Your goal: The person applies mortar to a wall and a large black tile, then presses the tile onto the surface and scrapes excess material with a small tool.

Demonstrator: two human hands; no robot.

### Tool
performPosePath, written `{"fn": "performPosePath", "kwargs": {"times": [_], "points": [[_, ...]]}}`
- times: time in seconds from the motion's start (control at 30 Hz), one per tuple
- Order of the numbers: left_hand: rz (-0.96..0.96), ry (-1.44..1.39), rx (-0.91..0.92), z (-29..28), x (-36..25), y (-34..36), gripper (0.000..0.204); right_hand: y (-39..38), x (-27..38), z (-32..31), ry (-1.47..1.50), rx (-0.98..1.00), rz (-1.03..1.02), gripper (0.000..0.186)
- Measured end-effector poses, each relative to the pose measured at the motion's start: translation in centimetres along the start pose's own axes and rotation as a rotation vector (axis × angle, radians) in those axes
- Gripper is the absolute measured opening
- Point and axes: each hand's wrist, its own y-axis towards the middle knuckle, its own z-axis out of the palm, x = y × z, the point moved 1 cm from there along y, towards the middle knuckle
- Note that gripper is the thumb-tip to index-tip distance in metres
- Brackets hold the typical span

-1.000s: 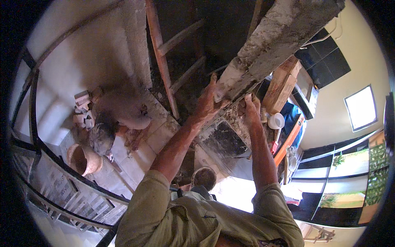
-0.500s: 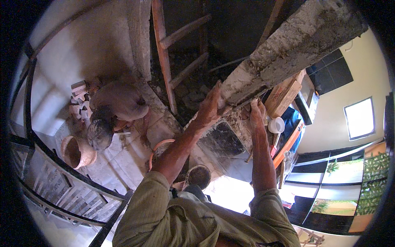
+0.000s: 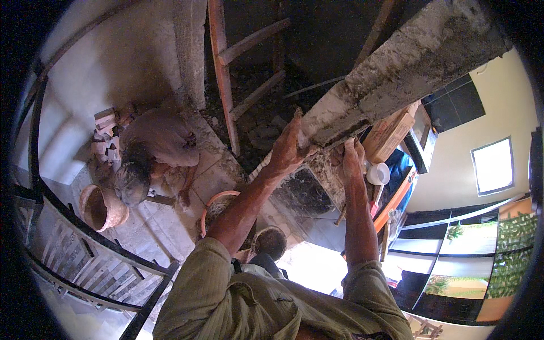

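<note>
One mortar-smeared beam point(image 3: 402, 75), long axis running toward two o'clock from the fingers; left hand point(image 3: 288, 148) nearer, its thumb and fingers clasping the near end; right hand point(image 3: 352, 157) at four o'clock thereof, grip unclear.

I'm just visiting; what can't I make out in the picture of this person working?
All in the head view:
- Right hand: whatever its fingers may hold is hidden by the hand itself.
- Rough grey beam: its far end is cut off by the picture's top edge.
- Orange-rimmed basin: the left forearm covers part of it.
- Space behind the wooden ladder: too dark to read.
</note>
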Motion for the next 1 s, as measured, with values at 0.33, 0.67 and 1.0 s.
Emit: {"fn": "performPosePath", "kwargs": {"times": [0.33, 0.67, 1.0], "points": [[0.085, 0.086, -0.022, -0.2, -0.8, -0.3, 0.093, -0.7, 1.2, 2.9, 0.016, -0.015, -0.092, 0.038], [0.134, 0.119, 0.003, -2.1, 0.6, -1.4, 0.089, 0.2, 0.5, 1.5, -0.097, -0.072, -0.133, 0.052], [-0.067, 0.051, 0.018, -0.5, 2.6, -3.5, 0.096, -0.4, 0.3, 1.4, -0.115, -0.085, -0.113, 0.051]]}}
